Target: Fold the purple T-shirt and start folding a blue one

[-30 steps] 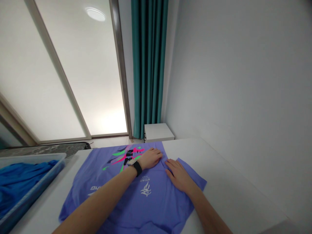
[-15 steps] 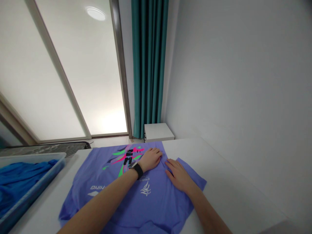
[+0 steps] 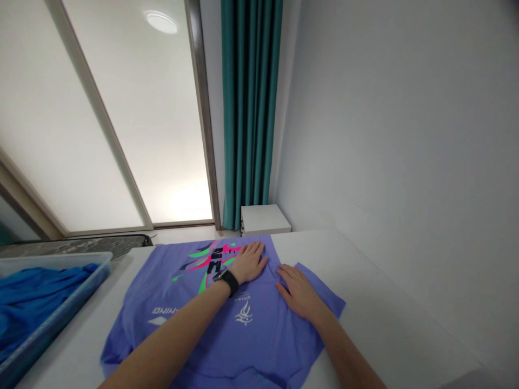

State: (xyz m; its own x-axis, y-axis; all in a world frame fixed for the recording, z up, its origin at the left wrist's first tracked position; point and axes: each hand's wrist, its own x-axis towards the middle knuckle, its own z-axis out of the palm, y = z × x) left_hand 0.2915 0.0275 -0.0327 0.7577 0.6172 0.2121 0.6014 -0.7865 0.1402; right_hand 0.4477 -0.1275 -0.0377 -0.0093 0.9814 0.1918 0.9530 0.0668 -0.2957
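Observation:
A purple T-shirt with a pink, green and black print lies spread on the white table. My left hand, with a black watch on its wrist, rests flat on the shirt near its far edge, fingers stretched out. Just right of it, my right hand lies flat on the cloth by the right sleeve, fingers spread. Neither hand holds anything.
A translucent bin holding blue cloth stands at the table's left. Behind the table are a small white cabinet, a teal curtain and a sliding glass door. A white wall runs along the right.
My left hand has slid a little toward the far edge of the shirt and flattened out. The right hand has stayed where it was.

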